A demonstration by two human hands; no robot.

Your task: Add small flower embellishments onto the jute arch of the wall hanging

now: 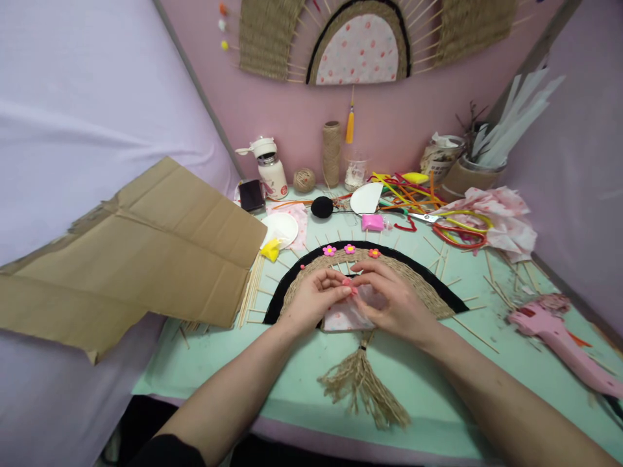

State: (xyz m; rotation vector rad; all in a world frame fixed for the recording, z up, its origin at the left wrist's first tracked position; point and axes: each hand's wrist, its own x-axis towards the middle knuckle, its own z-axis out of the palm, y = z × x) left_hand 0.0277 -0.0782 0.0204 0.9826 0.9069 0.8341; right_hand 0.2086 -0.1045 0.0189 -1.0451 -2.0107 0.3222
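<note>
My left hand (pixel 314 295) pinches a small pink clay piece (pixel 349 285) between thumb and fingers. From the other side, my right hand (pixel 396 301) closes its fingertips on the same piece; its exact shape is partly covered. Both hands are over a half-round fan-like woven piece (pixel 418 275) with a black rim. Three clay flowers (pixel 349 249) in pink and red sit along its woven band, and a tiny pink ball (pixel 302 266) lies to their left. A dotted cloth half-circle (pixel 343 319) shows below my hands. A twine tassel (pixel 365 383) hangs toward me.
Cardboard (pixel 185 253) leans at left beside thin sticks (pixel 250 292). A pink glue gun (pixel 559 344) lies at right. Behind are scissors (pixel 462 227), a pink clay pack (pixel 372 222), a black yarn ball (pixel 322 207), an open-lidded bottle (pixel 272 175) and colored pipe cleaners (pixel 409 191).
</note>
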